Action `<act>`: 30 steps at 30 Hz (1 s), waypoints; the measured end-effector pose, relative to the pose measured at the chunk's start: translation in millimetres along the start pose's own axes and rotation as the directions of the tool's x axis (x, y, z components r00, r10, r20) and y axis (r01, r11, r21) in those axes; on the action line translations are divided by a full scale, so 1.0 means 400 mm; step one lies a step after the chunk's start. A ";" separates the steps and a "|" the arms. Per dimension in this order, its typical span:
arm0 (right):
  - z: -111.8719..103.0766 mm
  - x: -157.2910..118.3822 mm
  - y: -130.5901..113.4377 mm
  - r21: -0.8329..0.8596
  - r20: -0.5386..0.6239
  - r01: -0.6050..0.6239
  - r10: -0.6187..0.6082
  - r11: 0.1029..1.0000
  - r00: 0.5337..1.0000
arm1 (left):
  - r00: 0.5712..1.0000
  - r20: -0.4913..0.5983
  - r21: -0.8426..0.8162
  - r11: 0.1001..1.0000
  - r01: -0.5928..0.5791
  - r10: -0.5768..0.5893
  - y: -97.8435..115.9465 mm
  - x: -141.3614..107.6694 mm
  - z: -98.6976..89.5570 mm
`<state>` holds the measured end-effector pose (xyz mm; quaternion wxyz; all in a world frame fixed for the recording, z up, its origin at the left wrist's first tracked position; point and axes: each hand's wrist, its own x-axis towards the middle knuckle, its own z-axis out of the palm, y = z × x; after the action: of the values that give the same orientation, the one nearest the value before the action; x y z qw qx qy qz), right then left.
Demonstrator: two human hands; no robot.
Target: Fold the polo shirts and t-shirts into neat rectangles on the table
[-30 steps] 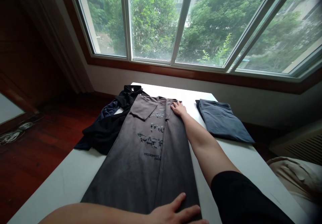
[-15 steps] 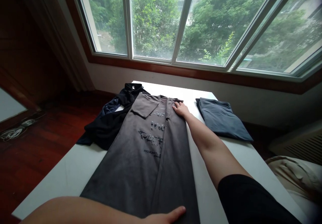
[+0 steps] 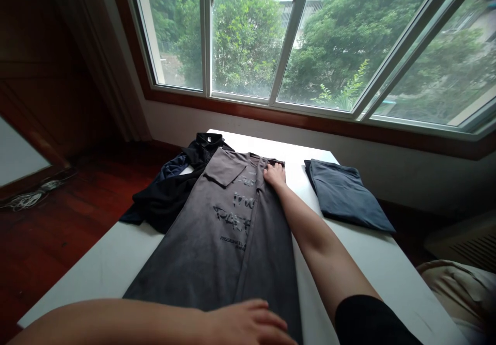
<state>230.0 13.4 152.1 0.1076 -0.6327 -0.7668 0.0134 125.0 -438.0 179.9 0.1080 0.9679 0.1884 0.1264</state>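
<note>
A dark grey T-shirt (image 3: 228,252) with black lettering lies on the white table, its right side folded inward in a long strip and one sleeve (image 3: 225,169) laid across the chest. At the collar end, my right hand (image 3: 276,173) rests on the folded strip with its fingers bent and closed on the cloth near the shoulder. My left hand (image 3: 251,324) is over the near part of the shirt at the bottom of the view, palm down, fingers stretched out and partly cut off by the edge.
Dark crumpled clothes (image 3: 170,195) lie along the table's left side. A folded blue-grey garment (image 3: 344,192) sits at the right on the white table (image 3: 360,252). A window (image 3: 271,50) is behind, a coiled cable (image 3: 33,198) on the floor, and beige cloth (image 3: 453,283) at lower right.
My right hand has shifted slightly inward at the shoulder, its fingers more curled. My left hand has turned palm down and shows more fully. The view has tilted slightly.
</note>
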 end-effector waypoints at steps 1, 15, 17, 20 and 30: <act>0.005 -0.014 -0.021 -0.001 -0.045 0.047 -0.047 0.999 0.998 | 0.991 -0.037 -0.065 0.990 0.123 -0.125 -0.022 -0.012 -0.041; -0.036 -0.092 -0.317 0.328 -0.054 0.459 -0.468 0.826 0.882 | 0.160 -0.236 0.140 0.129 0.982 -0.958 -0.256 -0.351 -0.245; -0.031 -0.096 -0.384 0.395 -0.051 0.452 -0.472 0.800 0.880 | 0.176 -0.116 0.062 0.170 0.984 -0.978 -0.227 -0.372 -0.242; -0.024 -0.105 -0.483 0.457 -0.055 0.423 -0.449 0.783 0.892 | 0.223 -0.012 -0.041 0.223 0.974 -0.975 -0.187 -0.392 -0.238; 0.005 -0.145 -0.682 0.366 0.091 0.195 -0.244 0.910 0.966 | 0.250 0.045 0.039 0.252 0.967 -0.967 -0.098 -0.431 -0.222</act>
<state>-24.2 -97.2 184.1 0.1688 -0.5102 -0.8236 0.1817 -68.2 -455.9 218.6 0.1666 0.6538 0.7380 0.0049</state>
